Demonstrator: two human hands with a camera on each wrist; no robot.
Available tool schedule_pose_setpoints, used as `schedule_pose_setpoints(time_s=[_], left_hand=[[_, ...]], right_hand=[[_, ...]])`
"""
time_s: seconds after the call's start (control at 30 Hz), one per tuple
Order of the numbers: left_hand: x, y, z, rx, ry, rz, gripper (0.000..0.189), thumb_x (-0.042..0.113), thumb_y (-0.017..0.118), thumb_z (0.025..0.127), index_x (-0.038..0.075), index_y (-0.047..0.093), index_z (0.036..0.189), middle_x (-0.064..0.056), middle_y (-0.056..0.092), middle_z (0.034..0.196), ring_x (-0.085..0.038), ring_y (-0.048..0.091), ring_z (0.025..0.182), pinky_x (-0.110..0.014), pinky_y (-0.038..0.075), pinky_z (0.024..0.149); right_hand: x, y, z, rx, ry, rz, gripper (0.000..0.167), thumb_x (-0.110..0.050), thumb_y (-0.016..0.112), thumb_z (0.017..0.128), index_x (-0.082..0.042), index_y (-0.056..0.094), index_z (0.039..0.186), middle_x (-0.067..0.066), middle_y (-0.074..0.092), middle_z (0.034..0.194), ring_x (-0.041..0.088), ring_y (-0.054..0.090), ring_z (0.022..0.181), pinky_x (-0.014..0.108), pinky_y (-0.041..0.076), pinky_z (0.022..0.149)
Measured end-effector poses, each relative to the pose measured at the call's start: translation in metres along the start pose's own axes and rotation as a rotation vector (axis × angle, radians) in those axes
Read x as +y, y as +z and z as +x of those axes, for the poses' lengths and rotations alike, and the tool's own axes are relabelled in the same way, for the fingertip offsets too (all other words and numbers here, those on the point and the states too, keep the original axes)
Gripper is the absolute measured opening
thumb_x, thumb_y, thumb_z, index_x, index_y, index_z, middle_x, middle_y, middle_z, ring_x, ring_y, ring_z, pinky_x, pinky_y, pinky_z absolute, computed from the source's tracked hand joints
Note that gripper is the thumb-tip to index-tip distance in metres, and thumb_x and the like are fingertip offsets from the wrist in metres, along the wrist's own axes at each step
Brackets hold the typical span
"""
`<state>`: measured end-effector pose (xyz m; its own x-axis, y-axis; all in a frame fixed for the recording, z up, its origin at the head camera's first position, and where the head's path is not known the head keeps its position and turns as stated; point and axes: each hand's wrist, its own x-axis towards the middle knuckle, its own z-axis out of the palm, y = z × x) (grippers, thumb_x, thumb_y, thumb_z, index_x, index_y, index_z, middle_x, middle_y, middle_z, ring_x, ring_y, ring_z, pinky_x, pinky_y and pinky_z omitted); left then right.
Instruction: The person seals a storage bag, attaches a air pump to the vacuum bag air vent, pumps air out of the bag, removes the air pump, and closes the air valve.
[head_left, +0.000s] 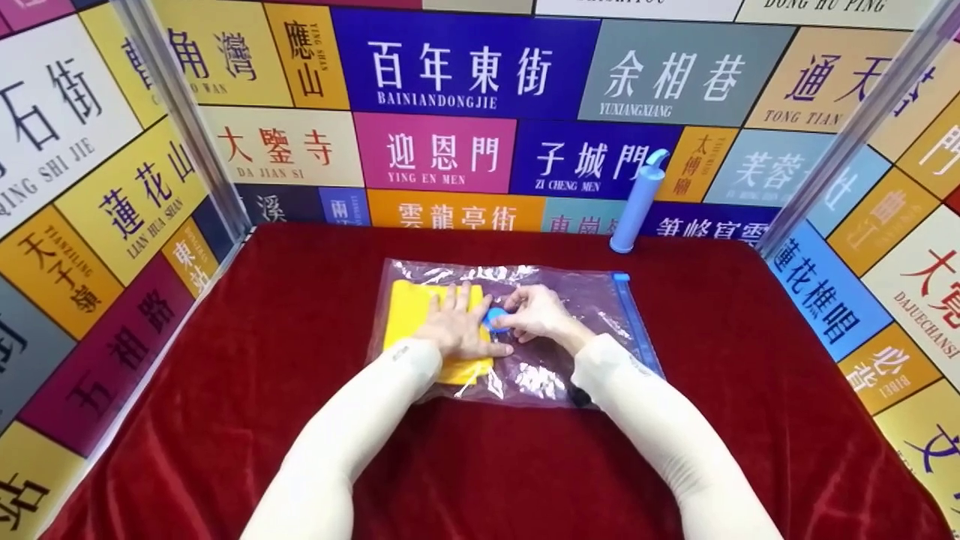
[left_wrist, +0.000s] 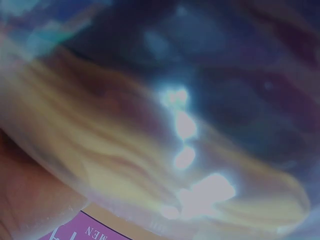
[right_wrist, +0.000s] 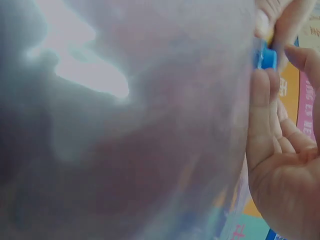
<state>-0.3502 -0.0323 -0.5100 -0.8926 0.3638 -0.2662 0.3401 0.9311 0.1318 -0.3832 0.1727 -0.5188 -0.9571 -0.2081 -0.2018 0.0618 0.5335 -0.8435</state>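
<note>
A clear plastic storage bag [head_left: 592, 300] lies flat, with a folded yellow cloth [head_left: 409, 304] inside its left part. My left hand [head_left: 455, 326] rests spread on the bag over the cloth, fingers straight, thumb pointing right. Just right of it sits a round blue valve cap [head_left: 495, 319] on the bag. My right hand [head_left: 541, 311] pinches this cap between thumb and fingers. The right wrist view shows fingertips at the blue cap [right_wrist: 267, 58], beside the bag's shiny film. Glare and blurred film fill most of the left wrist view.
A light-blue hand pump [head_left: 637, 210] stands upright at the table's back right. Along the bag's right end runs a blue zip seal with a slider [head_left: 620, 277]. Dark red velvet [head_left: 300, 300] covers the table, and panels with printed signs enclose its back and sides.
</note>
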Motion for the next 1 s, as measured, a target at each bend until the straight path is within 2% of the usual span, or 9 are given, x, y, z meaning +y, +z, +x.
schedule_pose_setpoints(time_s=[0.1,0.2,0.47,0.7,0.87,1.0], left_hand=[[0.0005,-0.0009,-0.0003,-0.004,0.003,-0.009,0.12,0.096,0.048,0.094,0.026,0.011,0.183,-0.023,-0.003,0.191,-0.05,0.001,0.178,-0.071,0.005,0.144],[0.0009,-0.0018,-0.0017,0.001,0.001,-0.014,0.119,0.096,0.049,0.094,0.026,0.011,0.183,-0.022,-0.002,0.191,-0.05,0.002,0.178,-0.071,0.005,0.144],[0.0019,-0.0025,-0.0039,0.003,-0.013,-0.017,0.12,0.094,0.053,0.094,0.025,0.011,0.183,-0.021,-0.002,0.191,-0.049,0.003,0.178,-0.07,0.007,0.145],[0.0024,-0.0039,-0.0065,0.006,-0.003,-0.027,0.121,0.094,0.053,0.094,0.024,0.011,0.183,-0.022,-0.002,0.191,-0.049,0.003,0.178,-0.07,0.005,0.144],[0.0025,-0.0023,-0.005,-0.004,-0.005,-0.012,0.12,0.094,0.052,0.094,0.025,0.01,0.183,-0.022,-0.003,0.191,-0.049,0.003,0.178,-0.07,0.005,0.144],[0.0026,-0.001,-0.003,-0.002,-0.005,-0.012,0.119,0.095,0.05,0.095,0.026,0.01,0.183,-0.022,-0.003,0.191,-0.049,0.002,0.178,-0.071,0.005,0.144]], right_hand=[[-0.0014,0.0031,-0.0013,0.026,-0.017,-0.067,0.045,-0.027,0.103,0.083,-0.002,0.077,0.11,0.003,0.076,0.072,0.011,0.072,0.055,0.03,0.067,0.055],[-0.0033,0.0045,-0.0018,0.038,-0.04,-0.098,0.041,-0.023,0.102,0.084,-0.002,0.079,0.11,0.004,0.077,0.071,0.01,0.071,0.054,0.028,0.066,0.053],[-0.004,0.0032,-0.0033,-0.024,-0.064,-0.07,0.036,-0.008,0.093,0.088,-0.003,0.083,0.122,0.001,0.076,0.072,0.008,0.07,0.056,0.025,0.065,0.053],[-0.002,0.0017,-0.0045,-0.062,-0.076,-0.038,0.047,-0.002,0.086,0.089,-0.003,0.08,0.135,-0.001,0.074,0.075,0.008,0.07,0.058,0.023,0.064,0.054],[-0.002,0.0036,-0.0047,-0.037,-0.026,0.008,0.054,-0.01,0.09,0.089,-0.001,0.075,0.14,0.001,0.074,0.077,0.01,0.072,0.059,0.025,0.065,0.055],[-0.003,0.0084,-0.0033,0.027,-0.012,-0.044,0.052,-0.025,0.099,0.086,-0.002,0.075,0.125,0.002,0.076,0.074,0.01,0.071,0.056,0.027,0.065,0.053]])
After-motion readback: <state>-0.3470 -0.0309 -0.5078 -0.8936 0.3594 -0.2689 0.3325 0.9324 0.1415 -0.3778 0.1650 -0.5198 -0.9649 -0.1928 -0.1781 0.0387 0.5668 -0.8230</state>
